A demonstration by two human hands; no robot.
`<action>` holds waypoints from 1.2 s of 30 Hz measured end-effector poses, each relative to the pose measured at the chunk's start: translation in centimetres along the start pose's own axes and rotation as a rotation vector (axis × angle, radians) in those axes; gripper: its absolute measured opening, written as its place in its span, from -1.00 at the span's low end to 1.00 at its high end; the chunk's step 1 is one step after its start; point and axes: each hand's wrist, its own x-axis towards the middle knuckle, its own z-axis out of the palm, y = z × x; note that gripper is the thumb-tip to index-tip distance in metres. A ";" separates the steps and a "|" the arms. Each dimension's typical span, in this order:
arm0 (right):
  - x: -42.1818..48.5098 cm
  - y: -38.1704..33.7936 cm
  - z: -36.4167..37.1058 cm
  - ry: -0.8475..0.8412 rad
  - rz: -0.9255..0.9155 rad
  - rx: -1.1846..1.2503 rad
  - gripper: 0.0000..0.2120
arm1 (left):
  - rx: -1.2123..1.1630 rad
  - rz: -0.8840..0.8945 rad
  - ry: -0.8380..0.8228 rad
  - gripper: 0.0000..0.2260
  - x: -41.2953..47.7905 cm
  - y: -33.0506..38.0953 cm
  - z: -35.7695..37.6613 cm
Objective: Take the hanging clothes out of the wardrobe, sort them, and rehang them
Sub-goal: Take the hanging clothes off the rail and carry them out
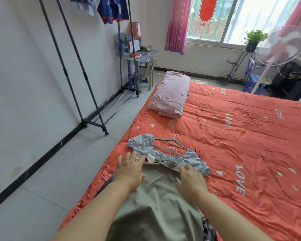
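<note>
I am standing at the edge of a bed covered with an orange quilt (233, 136), looking down at my two bare arms reaching forward over a pile of clothes taken off the rack. My left hand (129, 173) lies flat, palm down, fingers spread wide, on the left shoulder area of an olive-grey garment (155, 197) that stretches from the quilt back toward my body. My right hand (192, 181) is also flat and open, pressing near the garment's collar; neither hand grips anything. Just beyond my fingertips lies a pale blue striped top (142, 145) with puffed sleeves, partly under the olive piece, and grey hangers (170, 145) rest on top of it, their hooks pointing away from me. The clothes rack (73, 70) stands well apart to the left against the wall, with a few blue garments (113, 9) hanging at its top. To do this step well, I judge I should smooth the olive garment outward from the middle with both palms, keep its collar clear of the hanger hooks so nothing snags, and keep the pieces in separate layers. A folded pink blanket (170, 94) sits farther up the bed.
</note>
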 end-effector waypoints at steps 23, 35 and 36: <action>-26.7 -53.0 -2.7 0.120 -1.206 -0.061 -0.42 | 0.129 -1.050 0.312 -0.41 -54.1 -32.2 -11.5; -60.8 -75.3 5.8 0.009 -1.873 -0.032 -0.39 | 0.237 -1.684 0.291 -0.43 -93.6 -34.4 -10.5; -63.3 -76.6 6.6 -0.003 -1.927 -0.030 -0.39 | 0.244 -1.734 0.285 -0.43 -95.9 -34.3 -10.4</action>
